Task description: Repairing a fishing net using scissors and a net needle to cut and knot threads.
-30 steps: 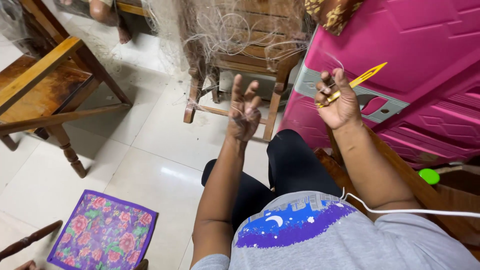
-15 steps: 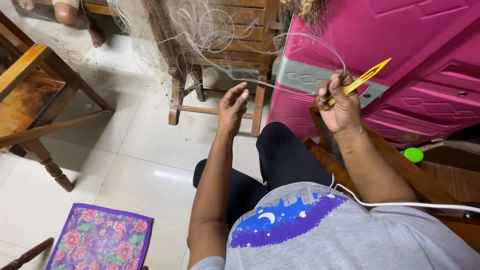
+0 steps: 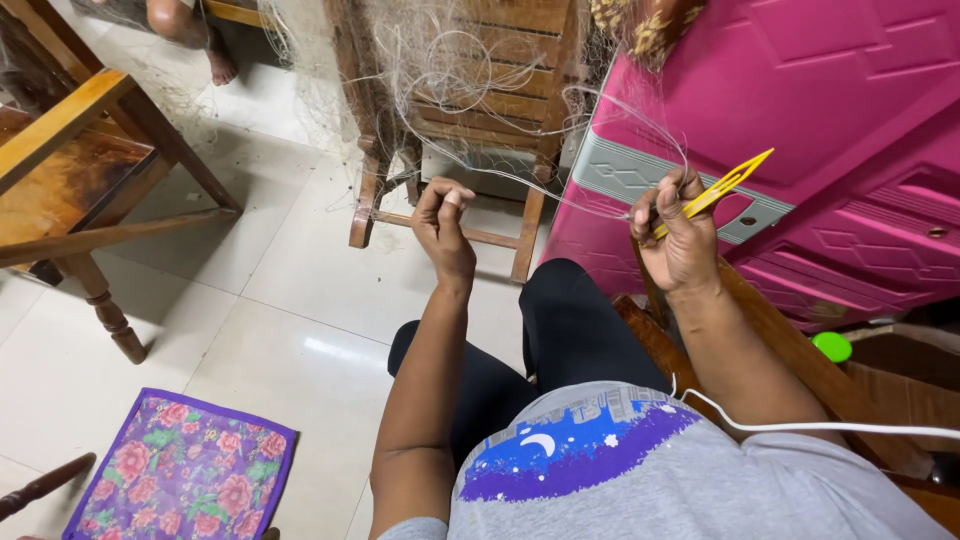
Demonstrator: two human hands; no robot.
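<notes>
The yellow needle (image 3: 712, 190) is gripped in the clenched right hand (image 3: 680, 235), its long axis angled up and to the right, while the line (image 3: 545, 185) is pinched in the closed left hand (image 3: 445, 225), stretched between both hands below the net (image 3: 450, 60).

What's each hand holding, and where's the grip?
Right hand grips the yellow netting needle at its lower end, tip pointing up-right. Left hand pinches a thin net strand between thumb and fingers.
</notes>
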